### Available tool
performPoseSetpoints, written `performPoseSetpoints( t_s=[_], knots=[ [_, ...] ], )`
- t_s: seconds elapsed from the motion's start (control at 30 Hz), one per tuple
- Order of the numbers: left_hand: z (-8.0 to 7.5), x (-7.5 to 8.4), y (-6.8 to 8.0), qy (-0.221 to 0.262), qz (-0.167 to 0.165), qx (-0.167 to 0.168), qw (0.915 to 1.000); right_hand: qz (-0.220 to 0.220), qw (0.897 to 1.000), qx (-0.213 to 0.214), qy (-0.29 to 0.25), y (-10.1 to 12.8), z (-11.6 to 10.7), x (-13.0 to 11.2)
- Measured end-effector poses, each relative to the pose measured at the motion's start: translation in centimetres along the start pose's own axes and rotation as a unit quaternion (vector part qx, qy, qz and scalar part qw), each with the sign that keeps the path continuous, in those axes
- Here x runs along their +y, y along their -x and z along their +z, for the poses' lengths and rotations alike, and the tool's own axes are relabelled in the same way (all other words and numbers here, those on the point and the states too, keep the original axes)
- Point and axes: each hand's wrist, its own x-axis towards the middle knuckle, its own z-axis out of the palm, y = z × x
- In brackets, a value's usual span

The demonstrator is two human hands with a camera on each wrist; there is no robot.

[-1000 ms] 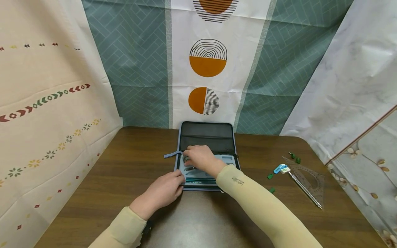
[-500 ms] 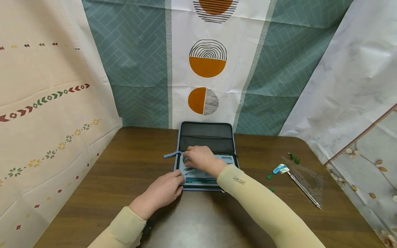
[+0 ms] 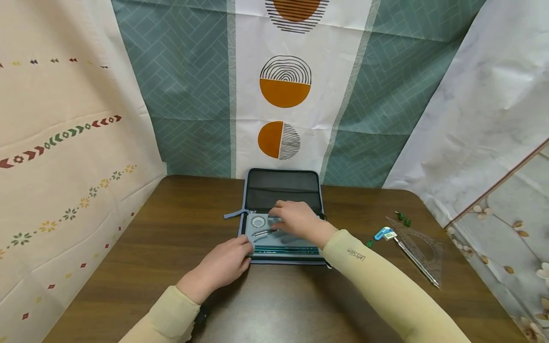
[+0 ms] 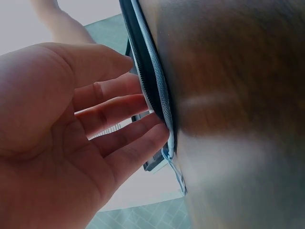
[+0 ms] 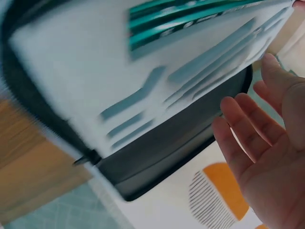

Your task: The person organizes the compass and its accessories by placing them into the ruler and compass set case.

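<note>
Since a second ago the right hand [image 3: 298, 220] has slid rightward off the round dial [image 3: 258, 221], which now shows. At the left, the left hand [image 3: 223, 264] rests with straight fingers [image 4: 125, 107] against the near-left zipper edge of the open blue-grey zip case [image 3: 283, 190] — lying mid-table on the brown wooden table [image 3: 128, 257]. The right hand hovers flat over its grey foam tray [image 5: 86, 86], fingers spread, gripping nothing. Farther right lie a clear protractor set-square [image 3: 422, 245] and small green pieces [image 3: 403, 219].
</note>
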Motion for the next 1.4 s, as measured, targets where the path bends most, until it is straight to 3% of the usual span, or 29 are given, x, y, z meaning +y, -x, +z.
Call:
performPoseSetpoints(
  t_s=[0.2,0.53,1.03,1.4],
  knots=[
    [0.0,0.1,0.1,0.005,-0.009,-0.005,0.9999,0.014,1.0,0.012,0.001,2.6,-0.7,1.6],
    [0.1,0.1,0.0,0.001,0.008,0.007,0.9999,0.011,0.999,0.049,0.013,7.6,-1.6,4.3],
    [0.3,0.2,-0.3,0.001,-0.002,0.0,1.0,0.051,0.995,0.07,0.044,13.9,-2.0,8.6],
    [0.4,0.1,-0.3,0.0,-0.003,0.005,1.0,0.096,0.993,0.054,0.042,17.6,-2.5,11.1]
  ],
)
